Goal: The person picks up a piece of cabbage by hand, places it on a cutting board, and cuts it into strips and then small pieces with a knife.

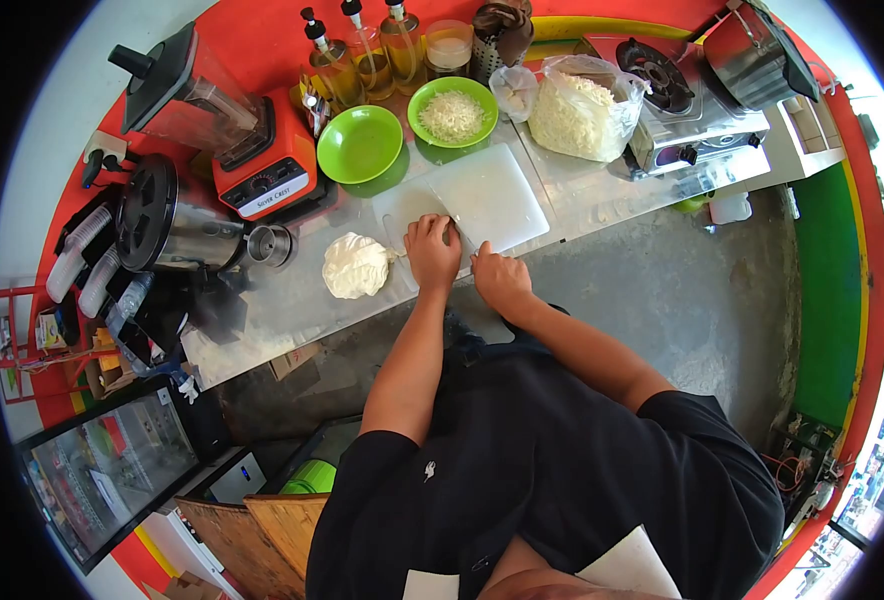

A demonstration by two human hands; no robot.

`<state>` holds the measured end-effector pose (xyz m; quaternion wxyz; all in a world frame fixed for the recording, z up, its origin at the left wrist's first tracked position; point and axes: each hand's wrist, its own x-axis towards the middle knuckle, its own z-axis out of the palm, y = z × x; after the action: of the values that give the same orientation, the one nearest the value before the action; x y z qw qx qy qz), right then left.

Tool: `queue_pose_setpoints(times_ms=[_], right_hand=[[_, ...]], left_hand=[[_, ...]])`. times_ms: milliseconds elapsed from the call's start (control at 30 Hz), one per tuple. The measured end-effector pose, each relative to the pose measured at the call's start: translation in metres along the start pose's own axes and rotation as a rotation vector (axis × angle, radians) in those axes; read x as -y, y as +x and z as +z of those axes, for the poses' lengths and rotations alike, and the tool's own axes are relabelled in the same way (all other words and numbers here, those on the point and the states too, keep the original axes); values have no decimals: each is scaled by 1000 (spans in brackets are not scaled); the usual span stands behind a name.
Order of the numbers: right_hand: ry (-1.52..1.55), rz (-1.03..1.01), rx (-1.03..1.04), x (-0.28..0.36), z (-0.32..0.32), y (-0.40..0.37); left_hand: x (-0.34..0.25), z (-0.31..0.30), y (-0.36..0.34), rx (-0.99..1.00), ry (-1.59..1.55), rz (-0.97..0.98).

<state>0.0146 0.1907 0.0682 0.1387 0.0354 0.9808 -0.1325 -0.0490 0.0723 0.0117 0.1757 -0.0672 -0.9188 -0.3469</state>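
A white cutting board [502, 200] lies on the metal table. On its near edge, my left hand [432, 252] is closed with curled fingers, and what lies under them is too small to make out. My right hand [502, 280] is wrapped round the handle of a knife, whose thin blade [454, 212] points away across the board beside my left fingers. A soft white lump [356, 266] sits left of my left hand, its narrow end reaching towards that hand. Beyond the board are an empty green bowl [360, 145] and a green bowl with white shreds [452, 117].
At left stand a red blender [262, 170], a steel pot [197, 225] and a small metal cup [269, 245]. Bottles [402, 50] line the back. A bag of pale shreds [584, 110] and a gas stove [697, 125] are at right. The table's front edge [382, 302] is near my forearms.
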Motion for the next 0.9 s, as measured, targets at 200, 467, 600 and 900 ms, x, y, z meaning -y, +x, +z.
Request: queue_pose_setpoints(times_ms=[200, 467, 600, 900], right_hand=[[-21, -29, -22, 4, -9, 4], [-42, -48, -29, -1, -2, 15], [-24, -72, 25, 1, -16, 17], [26, -75, 131, -6, -21, 22]], left_hand=[[2, -1, -1, -6, 11, 38], [2, 0, 3, -18, -31, -25], [1, -4, 6, 37, -34, -55], [-3, -8, 6, 36, -62, -39]])
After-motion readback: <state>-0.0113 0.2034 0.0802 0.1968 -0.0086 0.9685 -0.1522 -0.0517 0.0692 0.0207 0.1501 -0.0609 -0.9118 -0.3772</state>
